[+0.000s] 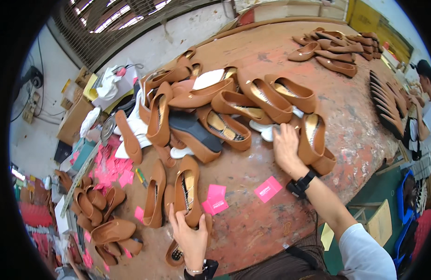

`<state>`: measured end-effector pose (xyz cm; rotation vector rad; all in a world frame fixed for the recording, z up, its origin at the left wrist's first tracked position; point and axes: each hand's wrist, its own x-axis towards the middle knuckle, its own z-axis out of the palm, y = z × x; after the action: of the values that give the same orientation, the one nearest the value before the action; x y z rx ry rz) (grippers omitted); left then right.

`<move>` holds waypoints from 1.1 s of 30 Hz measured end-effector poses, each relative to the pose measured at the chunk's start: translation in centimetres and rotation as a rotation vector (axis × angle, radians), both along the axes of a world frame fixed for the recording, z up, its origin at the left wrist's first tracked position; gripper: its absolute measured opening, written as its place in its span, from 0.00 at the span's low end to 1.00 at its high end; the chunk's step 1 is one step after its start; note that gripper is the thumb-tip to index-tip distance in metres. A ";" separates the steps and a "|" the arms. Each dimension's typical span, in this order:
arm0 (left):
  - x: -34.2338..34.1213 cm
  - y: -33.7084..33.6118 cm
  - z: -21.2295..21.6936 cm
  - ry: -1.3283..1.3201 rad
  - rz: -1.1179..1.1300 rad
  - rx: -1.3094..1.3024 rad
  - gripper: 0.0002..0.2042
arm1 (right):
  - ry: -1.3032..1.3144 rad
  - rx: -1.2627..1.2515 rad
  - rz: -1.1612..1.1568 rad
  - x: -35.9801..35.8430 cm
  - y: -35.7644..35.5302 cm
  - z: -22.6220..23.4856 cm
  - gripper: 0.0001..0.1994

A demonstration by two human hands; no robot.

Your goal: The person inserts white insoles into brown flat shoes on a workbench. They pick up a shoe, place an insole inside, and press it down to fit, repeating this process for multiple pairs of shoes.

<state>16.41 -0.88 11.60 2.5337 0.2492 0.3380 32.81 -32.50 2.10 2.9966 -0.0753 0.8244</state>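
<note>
My left hand (190, 238) is closed round the heel of a brown wedge shoe (189, 170), its toe pointing away from me. Beside that shoe on the left lies another brown shoe (154, 198). My right hand (285, 144) reaches into the pile with curled fingers, next to a white pad (267, 134) and a brown shoe (312, 133) standing to its right. Its fingertips are partly hidden, so what they grip does not show. Ahead lies a heap of brown shoes (262, 100), one tipped to show a dark sole (194, 129).
Pink cards (268, 189) lie on the worn table (253, 233), and a pink paper pile (110, 165) is at left. More brown shoes stand at lower left (114, 231) and far right (337, 49). A person (427, 112) works beyond the right edge.
</note>
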 end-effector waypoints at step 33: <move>-15.1 0.3 -3.9 -0.003 -0.254 -0.010 0.08 | 0.071 0.705 0.132 -9.5 -3.2 12.5 0.24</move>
<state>1.34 -0.63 7.71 2.5175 -0.0722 0.2402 23.35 -35.70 14.64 3.7215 -0.2076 0.8405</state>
